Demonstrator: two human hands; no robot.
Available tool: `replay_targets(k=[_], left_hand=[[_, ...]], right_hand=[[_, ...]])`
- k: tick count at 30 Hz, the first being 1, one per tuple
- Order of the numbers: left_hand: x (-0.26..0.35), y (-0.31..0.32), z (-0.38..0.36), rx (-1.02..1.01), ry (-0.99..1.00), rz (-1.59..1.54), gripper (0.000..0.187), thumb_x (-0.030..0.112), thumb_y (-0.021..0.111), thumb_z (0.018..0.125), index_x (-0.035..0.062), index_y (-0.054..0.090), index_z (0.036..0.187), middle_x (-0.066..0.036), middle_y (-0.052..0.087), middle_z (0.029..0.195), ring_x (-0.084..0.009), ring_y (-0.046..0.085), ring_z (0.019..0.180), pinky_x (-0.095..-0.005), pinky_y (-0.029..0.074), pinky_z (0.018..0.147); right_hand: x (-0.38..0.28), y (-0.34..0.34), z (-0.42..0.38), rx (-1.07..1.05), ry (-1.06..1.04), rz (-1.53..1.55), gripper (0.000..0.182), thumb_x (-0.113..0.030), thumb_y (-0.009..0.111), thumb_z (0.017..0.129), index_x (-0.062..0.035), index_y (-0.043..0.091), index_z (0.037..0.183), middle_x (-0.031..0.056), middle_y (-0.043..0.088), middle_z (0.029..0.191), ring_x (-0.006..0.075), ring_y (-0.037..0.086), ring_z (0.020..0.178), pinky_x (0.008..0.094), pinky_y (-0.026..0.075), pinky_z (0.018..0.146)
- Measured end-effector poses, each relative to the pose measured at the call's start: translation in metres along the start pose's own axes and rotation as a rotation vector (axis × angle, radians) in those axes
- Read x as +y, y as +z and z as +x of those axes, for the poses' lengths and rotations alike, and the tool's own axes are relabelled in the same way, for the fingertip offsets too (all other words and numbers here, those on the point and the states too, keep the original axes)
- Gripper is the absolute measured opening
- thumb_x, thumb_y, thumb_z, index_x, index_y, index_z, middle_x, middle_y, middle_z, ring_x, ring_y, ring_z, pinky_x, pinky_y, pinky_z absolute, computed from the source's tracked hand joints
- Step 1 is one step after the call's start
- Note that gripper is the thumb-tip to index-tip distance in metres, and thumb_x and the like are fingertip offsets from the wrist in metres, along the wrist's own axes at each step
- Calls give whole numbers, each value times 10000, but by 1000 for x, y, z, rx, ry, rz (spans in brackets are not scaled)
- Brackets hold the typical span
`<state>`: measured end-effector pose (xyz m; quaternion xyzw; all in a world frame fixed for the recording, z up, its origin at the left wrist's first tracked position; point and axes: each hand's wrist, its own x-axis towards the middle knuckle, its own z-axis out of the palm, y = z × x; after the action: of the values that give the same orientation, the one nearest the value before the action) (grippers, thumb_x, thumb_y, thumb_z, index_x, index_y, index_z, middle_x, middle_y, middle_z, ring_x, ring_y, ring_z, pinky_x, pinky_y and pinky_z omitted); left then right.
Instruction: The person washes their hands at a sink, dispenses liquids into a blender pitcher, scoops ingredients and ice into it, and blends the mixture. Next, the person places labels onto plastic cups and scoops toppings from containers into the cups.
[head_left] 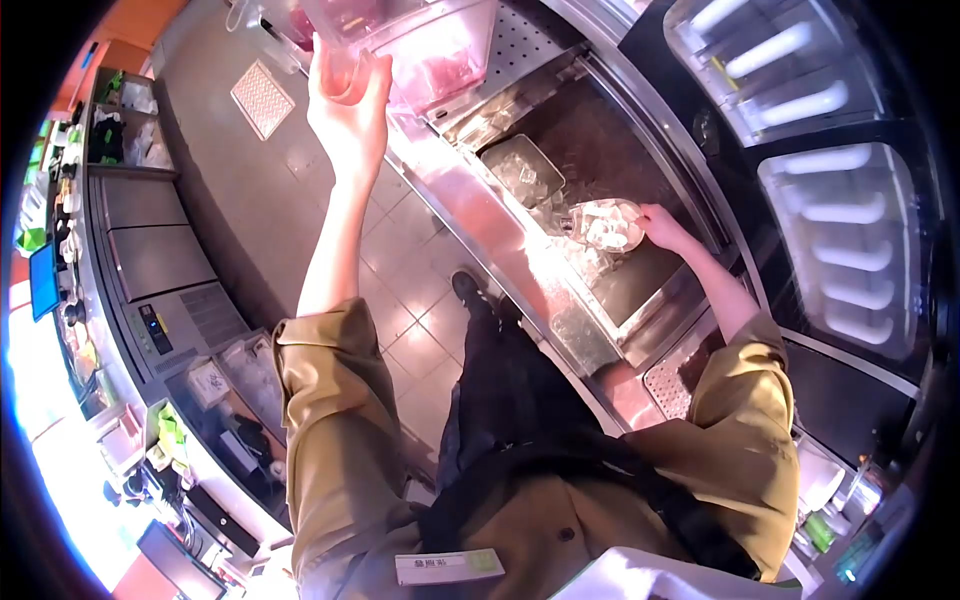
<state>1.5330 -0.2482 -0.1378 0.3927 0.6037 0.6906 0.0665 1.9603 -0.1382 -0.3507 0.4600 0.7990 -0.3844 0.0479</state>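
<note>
My left hand (pixel 349 115) is raised at the upper left, its fingers and thumb curled around a clear container (pixel 345 62). Glare there hides the container's exact shape. Just beyond it stands a larger clear tub (pixel 450 65) with pinkish-red content. My right hand (pixel 661 228) grips the end of a clear scoop (pixel 609 225) heaped with ice. That scoop is low over an open steel ice bin (pixel 685 150), above loose ice cubes (pixel 590 262). A small rectangular container (pixel 522 170) of ice sits in the bin's far left part.
A perforated steel drain surface (pixel 522 35) adjoins the bin at the far end. Dark panels with white curved bars (pixel 840 245) stand on the right. Tiled floor (pixel 415 325) separates the bin from a counter with steel cabinets (pixel 165 250) on the left.
</note>
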Motion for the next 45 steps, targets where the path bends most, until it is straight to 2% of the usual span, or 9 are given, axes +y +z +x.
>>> replay_targets(k=[12, 16, 17, 18, 20, 23, 31, 37, 45], left_hand=[[20, -47, 16, -236, -53, 242, 782, 352, 705, 680, -42, 338, 1248, -100, 575, 945, -181, 549, 847, -279, 426, 769], [29, -29, 22, -266, 141, 615, 606, 377, 626, 734, -30, 434, 1141, -169, 599, 814, -277, 601, 783, -340, 468, 677], [20, -26, 22, -253, 248, 680, 508, 354, 615, 745, -33, 473, 1042, -176, 604, 779, -316, 605, 721, -353, 473, 657], [23, -24, 20, -261, 217, 684, 484, 350, 611, 750, -31, 480, 1017, -167, 610, 779, -320, 605, 720, -358, 474, 651], [26, -24, 20, -262, 176, 686, 464, 366, 609, 750, -19, 496, 983, -158, 613, 786, -314, 606, 714, -363, 472, 641], [27, -25, 20, -252, 138, 680, 471, 403, 616, 740, 3, 515, 965, -157, 610, 801, -291, 608, 712, -359, 468, 640], [33, -27, 21, -279, 65, 642, 467, 375, 634, 730, 9, 536, 1004, -151, 622, 818, -259, 613, 769, -326, 460, 695], [30, -25, 19, -230, 122, 630, 449, 375, 638, 720, 23, 523, 974, -123, 611, 770, -284, 605, 696, -360, 464, 630], [30, -17, 14, -178, -137, 438, 392, 298, 641, 752, 18, 514, 995, -61, 526, 703, -120, 486, 663, -263, 408, 625]], right_hand=[[-201, -150, -53, 439, -417, 207, 140, -66, 417, 839, -1, 532, 886, 16, 535, 692, 41, 460, 604, 227, 398, 514], [-285, -204, -34, 461, -367, 82, 240, -177, 398, 845, -14, 554, 764, 31, 535, 525, 135, 529, 480, 274, 422, 467], [-275, -208, -1, 565, -424, 289, 248, -124, 358, 854, -16, 541, 982, 27, 530, 555, 91, 510, 486, 208, 418, 477], [-317, -218, -8, 532, -273, 35, 283, -213, 473, 768, 23, 598, 674, 148, 577, 573, 194, 556, 481, 307, 411, 445], [-311, -243, 57, 458, -147, -415, 363, -320, 489, 786, 19, 612, 819, 207, 596, 700, 284, 610, 670, 369, 458, 600], [-394, -219, -13, 638, -310, -329, 410, -387, 472, 790, -15, 615, 888, 214, 603, 770, 313, 609, 773, 390, 459, 656], [-396, -224, -14, 560, -136, -199, 549, -559, 461, 753, -43, 631, 834, 149, 611, 669, 285, 613, 685, 388, 462, 605], [-362, -218, 24, 691, -233, -141, 446, -475, 513, 763, -45, 635, 779, 111, 591, 596, 236, 600, 594, 344, 459, 552], [-355, -230, 10, 539, -149, -224, 347, -334, 502, 762, -7, 612, 803, 182, 607, 707, 296, 612, 687, 373, 470, 598]])
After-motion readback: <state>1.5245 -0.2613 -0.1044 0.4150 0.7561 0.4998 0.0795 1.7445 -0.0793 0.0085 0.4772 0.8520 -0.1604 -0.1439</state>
